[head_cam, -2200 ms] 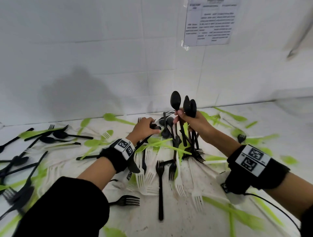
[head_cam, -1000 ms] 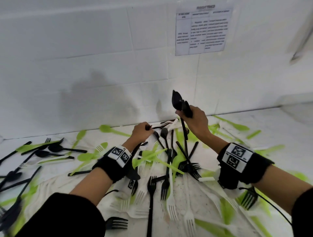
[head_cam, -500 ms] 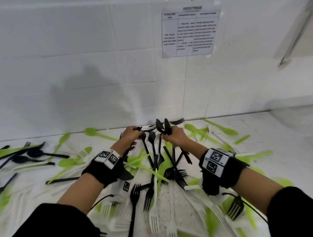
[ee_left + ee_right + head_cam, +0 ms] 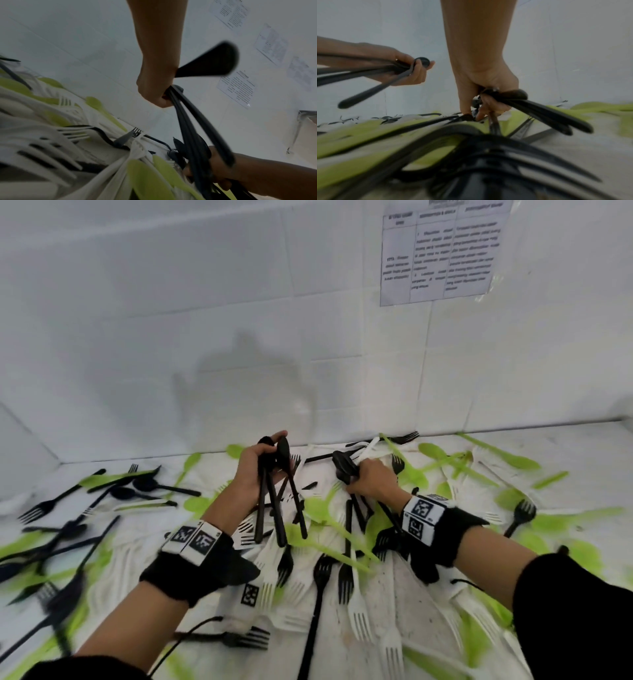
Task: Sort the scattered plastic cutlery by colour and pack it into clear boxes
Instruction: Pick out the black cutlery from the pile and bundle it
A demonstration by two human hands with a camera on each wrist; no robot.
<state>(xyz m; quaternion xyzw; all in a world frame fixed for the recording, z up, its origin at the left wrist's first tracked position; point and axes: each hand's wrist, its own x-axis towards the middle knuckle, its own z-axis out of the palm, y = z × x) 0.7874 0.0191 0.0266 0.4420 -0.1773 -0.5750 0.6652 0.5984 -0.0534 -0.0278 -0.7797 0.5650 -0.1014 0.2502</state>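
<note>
Nearest the person, below both wrists, white forks (image 4: 358,616) and a long black fork (image 4: 317,604) lie tines-down on the white surface (image 4: 565,453), crossed by lime-green cutlery (image 4: 329,549). Farther on, the left hand (image 4: 255,470) is raised off the surface with its fingers curled round a bunch of black spoons (image 4: 274,498); the bowls stand up above the fist and the handles fan down toward the wrist. The left wrist view shows the same grip, with one spoon bowl jutting out past the thumb. To the right of it and apart from it, the right hand (image 4: 371,477) is low over the pile, its fingers closed on a second bundle of black cutlery (image 4: 344,467); the right wrist view shows the handles (image 4: 544,115) splaying out to one side while its fingertips (image 4: 479,115) reach down into the tangle, though what they touch there is too blurred to tell. Left of the left hand, loose black spoons and forks (image 4: 137,487) lie scattered among green pieces. Right of the right hand there are more green spoons (image 4: 507,460) and one black fork (image 4: 522,513). Beyond both hands is a white tiled wall (image 4: 205,337), with a printed sheet (image 4: 442,251) taped up to the right.
</note>
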